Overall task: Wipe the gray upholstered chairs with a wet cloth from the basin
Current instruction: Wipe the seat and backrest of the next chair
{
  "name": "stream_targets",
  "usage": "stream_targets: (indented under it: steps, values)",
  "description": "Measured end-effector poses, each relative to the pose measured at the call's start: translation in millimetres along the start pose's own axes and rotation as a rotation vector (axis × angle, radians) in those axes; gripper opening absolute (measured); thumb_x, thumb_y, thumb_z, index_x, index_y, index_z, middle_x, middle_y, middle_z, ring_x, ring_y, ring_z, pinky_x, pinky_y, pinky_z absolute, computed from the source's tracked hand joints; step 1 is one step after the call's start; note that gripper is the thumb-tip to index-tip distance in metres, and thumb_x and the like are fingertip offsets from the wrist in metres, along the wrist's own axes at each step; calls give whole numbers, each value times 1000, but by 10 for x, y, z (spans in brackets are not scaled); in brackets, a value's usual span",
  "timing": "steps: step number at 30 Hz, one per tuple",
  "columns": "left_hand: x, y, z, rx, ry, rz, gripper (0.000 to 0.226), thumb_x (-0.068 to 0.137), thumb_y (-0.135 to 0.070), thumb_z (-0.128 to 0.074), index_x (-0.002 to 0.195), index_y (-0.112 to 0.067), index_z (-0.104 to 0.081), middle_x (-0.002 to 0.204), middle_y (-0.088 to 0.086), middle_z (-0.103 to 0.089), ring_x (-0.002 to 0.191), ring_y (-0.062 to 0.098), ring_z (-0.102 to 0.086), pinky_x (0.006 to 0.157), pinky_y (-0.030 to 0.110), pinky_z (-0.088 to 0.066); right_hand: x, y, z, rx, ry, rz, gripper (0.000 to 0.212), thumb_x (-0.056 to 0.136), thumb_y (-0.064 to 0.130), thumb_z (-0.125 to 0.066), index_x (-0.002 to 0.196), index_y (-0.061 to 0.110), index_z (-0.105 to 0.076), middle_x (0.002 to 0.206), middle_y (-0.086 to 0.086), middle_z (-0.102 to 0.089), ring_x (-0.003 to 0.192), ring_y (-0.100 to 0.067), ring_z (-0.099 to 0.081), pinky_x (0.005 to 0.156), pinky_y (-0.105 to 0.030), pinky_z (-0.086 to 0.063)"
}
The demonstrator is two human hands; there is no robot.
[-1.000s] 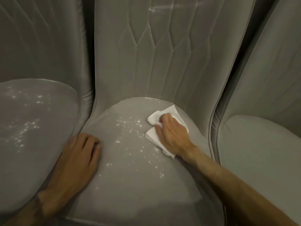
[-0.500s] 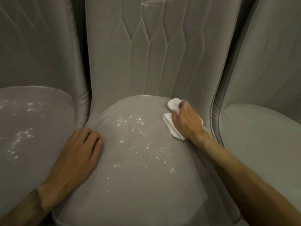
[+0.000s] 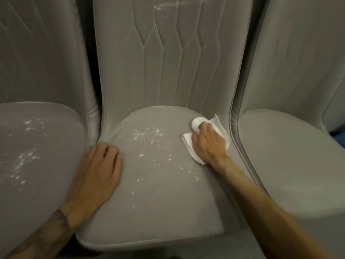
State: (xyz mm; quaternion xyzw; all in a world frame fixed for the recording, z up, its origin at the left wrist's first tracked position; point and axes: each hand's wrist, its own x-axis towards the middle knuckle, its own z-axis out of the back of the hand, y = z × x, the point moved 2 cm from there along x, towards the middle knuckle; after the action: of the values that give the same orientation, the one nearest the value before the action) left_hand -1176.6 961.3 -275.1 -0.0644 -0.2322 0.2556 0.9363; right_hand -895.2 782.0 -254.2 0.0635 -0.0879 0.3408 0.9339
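Three gray upholstered chairs stand side by side. The middle chair's seat carries a scatter of white specks across its centre. A white cloth lies bunched at the seat's back right corner. My right hand lies on top of the cloth, fingers curled into its folds, holding it against the seat. On the seat's left edge rests my left hand, palm down with relaxed fingers and holding nothing. The left chair's seat also shows white specks.
The right chair's seat looks free of specks. A white smear marks the top of the middle chair's quilted backrest. Narrow dark gaps separate the chairs. The basin is out of view.
My right hand has slid the cloth from the middle of the seat back and right to the rear right corner. My left hand has stayed on the left edge.
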Motion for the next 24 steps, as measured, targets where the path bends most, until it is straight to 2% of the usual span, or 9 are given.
stream_targets:
  steps: [4,6,9,11,12,15,18,21,24]
  values:
    - [14,-35,36,41,2,-46,19,105,-25,-37,94,-16,-49,93,4,-42,79,27,-37,71,47,-39,-566,553,-35,128,23,307,32,102,41,-32,109,14,-48,103,-5,-55,89,-27,-56,70,-41,-44]
    - [20,-32,54,18,26,-6,22,104,-27,-36,94,-15,-51,93,6,-45,79,27,-38,72,48,-41,-618,428,46,102,10,335,31,103,40,-32,107,14,-49,99,-5,-56,89,-27,-56,77,-42,-46]
    - [15,-52,70,60,88,-11,31,104,-29,-29,96,-12,-54,96,10,-48,83,29,-40,75,50,-41,-572,-81,134,-25,4,82,34,104,39,-34,113,10,-50,107,-9,-57,99,-31,-57,87,-42,-42]
    - [11,-60,101,31,82,6,30,104,-29,-31,95,-11,-54,96,13,-49,84,31,-42,76,53,-42,-651,-183,173,22,-49,-111,31,103,36,-39,107,8,-50,104,-12,-57,97,-35,-58,80,-45,-43]
    - [12,-69,117,12,77,22,29,104,-28,-33,94,-10,-53,96,14,-49,84,32,-43,75,54,-42,-732,-58,165,28,-87,-105,29,103,34,-41,104,7,-51,101,-13,-56,92,-35,-58,74,-45,-44]
    - [24,-84,113,6,77,23,29,104,-28,-34,94,-10,-54,95,14,-49,83,32,-43,75,55,-43,-1082,604,55,106,-157,154,23,101,33,-41,98,12,-52,88,-6,-54,73,-27,-54,57,-38,-42]
    - [32,-66,99,-18,67,18,27,104,-27,-35,94,-10,-53,95,14,-49,82,32,-43,75,56,-43,-1171,641,94,143,-102,323,23,101,38,-39,97,17,-49,83,0,-53,71,-22,-53,61,-38,-44]
    - [22,-49,74,-22,52,0,28,105,-28,-34,94,-10,-53,95,13,-48,82,31,-42,75,56,-43,-993,80,185,5,-26,93,29,102,37,-40,106,11,-53,95,-8,-56,86,-31,-58,79,-43,-45]
    - [11,-51,82,-31,29,29,24,105,-28,-37,93,-12,-51,95,12,-47,83,31,-42,75,54,-42,-1013,-20,210,36,-112,-137,24,99,32,-48,98,8,-50,98,-15,-52,82,-37,-57,63,-40,-42]
